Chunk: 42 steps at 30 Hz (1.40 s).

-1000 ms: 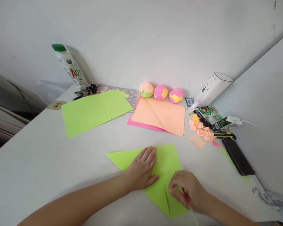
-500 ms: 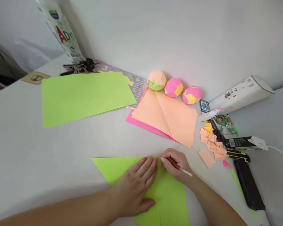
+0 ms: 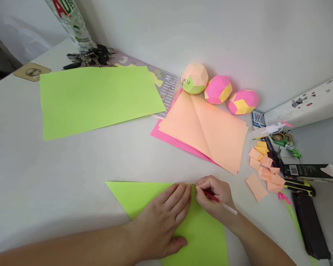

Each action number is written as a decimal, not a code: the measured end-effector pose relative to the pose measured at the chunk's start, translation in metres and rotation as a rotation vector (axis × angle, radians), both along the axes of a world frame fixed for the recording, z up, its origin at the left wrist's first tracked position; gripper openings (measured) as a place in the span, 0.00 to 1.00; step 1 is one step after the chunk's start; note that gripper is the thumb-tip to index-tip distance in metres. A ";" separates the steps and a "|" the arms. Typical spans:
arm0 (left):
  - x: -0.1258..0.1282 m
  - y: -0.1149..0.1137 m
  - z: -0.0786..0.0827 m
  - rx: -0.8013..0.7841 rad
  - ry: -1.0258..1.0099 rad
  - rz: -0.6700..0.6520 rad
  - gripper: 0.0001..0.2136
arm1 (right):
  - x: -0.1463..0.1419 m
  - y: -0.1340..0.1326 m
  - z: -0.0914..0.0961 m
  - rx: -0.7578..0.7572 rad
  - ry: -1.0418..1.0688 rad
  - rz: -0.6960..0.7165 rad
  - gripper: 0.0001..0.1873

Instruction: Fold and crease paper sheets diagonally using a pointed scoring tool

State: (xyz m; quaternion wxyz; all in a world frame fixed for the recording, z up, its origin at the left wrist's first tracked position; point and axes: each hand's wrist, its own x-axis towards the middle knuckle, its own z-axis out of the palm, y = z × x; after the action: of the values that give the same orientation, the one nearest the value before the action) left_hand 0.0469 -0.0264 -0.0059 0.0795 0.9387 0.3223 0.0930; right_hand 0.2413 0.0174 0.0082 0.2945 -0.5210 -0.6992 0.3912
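A folded lime-green paper (image 3: 205, 236) lies on the white table (image 3: 72, 177) close to me. My left hand (image 3: 163, 221) lies flat on it with fingers stretched out, pressing the sheet down. Right beside those fingertips, my right hand (image 3: 215, 195) is closed around a thin red-and-clear pen (image 3: 220, 201). The pen tip rests at the top edge of the green paper.
A large green sheet (image 3: 97, 98) lies at the back left, with keys (image 3: 90, 55) and a bottle (image 3: 68, 18) behind it. Orange sheets (image 3: 208, 129) over pink paper sit in the middle, three paper balls (image 3: 218, 88) behind. Paper scraps (image 3: 262, 170), a cutter, a box and a dark case (image 3: 309, 225) crowd the right.
My right hand with the pen moved from the lower right part of the green paper up to its top edge beside my left fingertips. The view dipped and shifted closer.
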 end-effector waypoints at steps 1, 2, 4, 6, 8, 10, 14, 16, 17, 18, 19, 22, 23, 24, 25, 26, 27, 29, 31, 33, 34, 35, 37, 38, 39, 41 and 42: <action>0.000 0.000 0.000 0.002 0.003 -0.002 0.35 | 0.000 0.000 0.000 0.004 -0.002 0.000 0.07; -0.001 0.000 0.000 0.004 0.006 -0.002 0.35 | -0.001 0.000 0.000 0.007 -0.006 0.000 0.08; -0.001 0.000 -0.001 0.008 0.009 -0.001 0.35 | -0.001 0.000 0.001 0.008 -0.014 -0.006 0.08; 0.000 0.000 -0.003 0.009 0.011 -0.001 0.35 | -0.001 0.000 0.000 0.002 -0.018 -0.010 0.08; 0.000 0.000 -0.003 0.005 0.014 -0.005 0.35 | -0.001 0.000 0.000 -0.009 -0.022 -0.011 0.08; 0.001 0.000 -0.003 -0.010 0.027 -0.013 0.36 | -0.001 0.001 -0.001 -0.009 -0.023 -0.008 0.08; 0.000 0.001 0.000 -0.041 0.053 -0.026 0.36 | -0.001 0.001 -0.001 0.009 -0.009 0.005 0.08; 0.000 0.002 0.001 -0.039 0.054 -0.028 0.36 | -0.001 0.001 -0.001 0.009 -0.005 0.003 0.08; 0.000 0.002 0.001 -0.038 0.056 -0.031 0.36 | -0.001 0.001 0.000 0.009 -0.005 0.002 0.08; 0.000 0.002 0.002 -0.038 0.059 -0.036 0.36 | -0.001 0.001 0.000 0.010 -0.005 0.004 0.08; 0.000 0.002 0.002 -0.041 0.063 -0.040 0.36 | -0.001 0.002 0.000 0.011 -0.004 0.009 0.08; 0.000 0.002 0.002 -0.044 0.066 -0.046 0.36 | -0.001 0.002 0.001 0.006 -0.004 0.021 0.08; -0.001 0.002 0.001 -0.042 0.064 -0.046 0.36 | -0.001 0.002 0.001 0.000 -0.005 0.020 0.08; -0.001 0.002 0.001 -0.040 0.062 -0.043 0.36 | -0.001 0.002 0.001 -0.006 -0.005 0.016 0.08; -0.001 0.002 0.001 -0.038 0.060 -0.042 0.36 | -0.001 0.002 0.001 -0.009 -0.007 0.012 0.08; 0.000 0.002 0.001 -0.035 0.058 -0.040 0.36 | -0.001 0.002 0.001 -0.007 -0.008 0.010 0.08; 0.000 0.002 0.001 -0.033 0.057 -0.039 0.36 | -0.001 0.002 0.001 -0.003 -0.009 0.012 0.08; 0.000 0.002 0.001 -0.030 0.057 -0.039 0.36 | -0.001 0.002 0.001 0.000 -0.012 0.018 0.08; 0.000 0.002 0.001 -0.031 0.058 -0.044 0.36 | -0.001 0.001 0.001 -0.009 -0.010 0.018 0.08; 0.000 0.003 0.001 -0.044 0.067 -0.050 0.36 | 0.000 0.001 0.001 -0.025 -0.009 0.017 0.08; 0.000 0.003 0.001 -0.054 0.074 -0.051 0.36 | 0.000 0.001 0.001 -0.032 -0.008 0.019 0.08; 0.000 0.003 0.001 -0.062 0.080 -0.054 0.36 | 0.000 0.001 0.001 -0.040 -0.002 0.021 0.08; 0.000 0.003 0.002 -0.069 0.084 -0.055 0.36 | 0.002 0.001 0.000 -0.056 0.042 0.006 0.08; 0.000 0.003 0.002 -0.067 0.081 -0.055 0.36 | 0.003 0.001 -0.001 -0.061 0.088 -0.019 0.08; -0.001 0.003 0.002 -0.063 0.075 -0.054 0.36 | 0.004 0.002 -0.002 -0.062 0.149 -0.053 0.08; -0.001 0.004 0.001 -0.056 0.058 -0.044 0.36 | 0.005 0.005 -0.006 -0.056 0.284 -0.117 0.07; -0.002 0.005 0.000 -0.051 0.049 -0.037 0.36 | 0.006 0.006 -0.007 -0.049 0.340 -0.144 0.07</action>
State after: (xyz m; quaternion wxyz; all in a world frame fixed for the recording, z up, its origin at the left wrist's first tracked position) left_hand 0.0452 -0.0212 -0.0057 0.0973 0.9442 0.3088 0.0600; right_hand 0.2472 0.0239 0.0011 0.4227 -0.5030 -0.5906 0.4685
